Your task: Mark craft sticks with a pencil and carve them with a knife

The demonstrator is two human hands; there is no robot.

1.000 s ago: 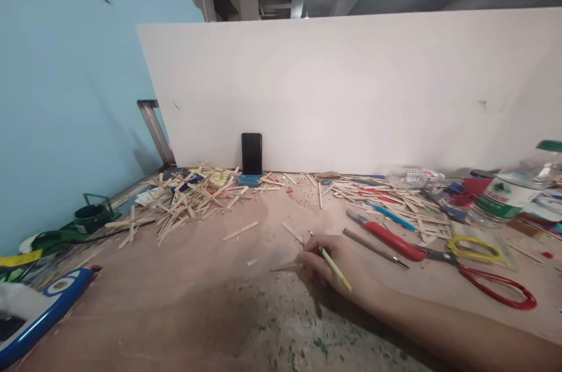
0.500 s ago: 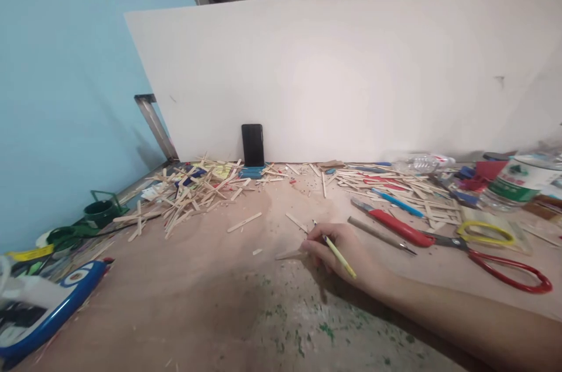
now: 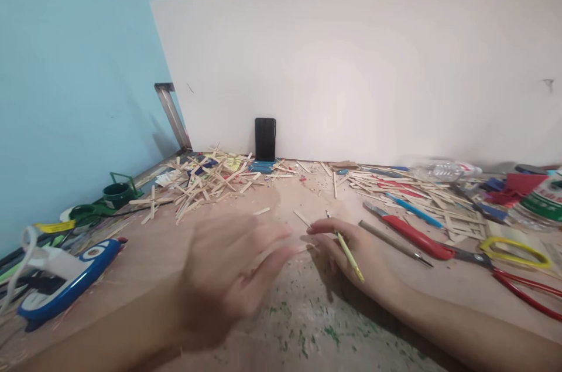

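My left hand (image 3: 232, 266), blurred by motion, reaches in from the left with thumb and forefinger apart. Its fingertips are close to a thin wooden stick (image 3: 306, 248) at the fingertips of my right hand (image 3: 346, 249); any contact between left hand and stick is unclear. A yellow pen (image 3: 350, 256) is tucked between the fingers of my right hand, slanting across its back. Just behind the right fingertips, another stick (image 3: 301, 219) lies on the table (image 3: 272, 331). Right of this hand are a grey-brown pen-like tool (image 3: 390, 240) and a red-handled cutter (image 3: 413, 236).
A heap of wooden sticks (image 3: 215, 181) lies back left, with more (image 3: 421, 199) back right. A black phone (image 3: 266, 139) stands against the white board (image 3: 342, 67). Scissors (image 3: 516, 252) and plastic bottles (image 3: 544, 202) are at right, a blue-and-white object (image 3: 74, 284) at left.
My left hand has come into view from the left and now covers part of the table beside my right hand. The right hand keeps the pen. The view has shifted slightly left.
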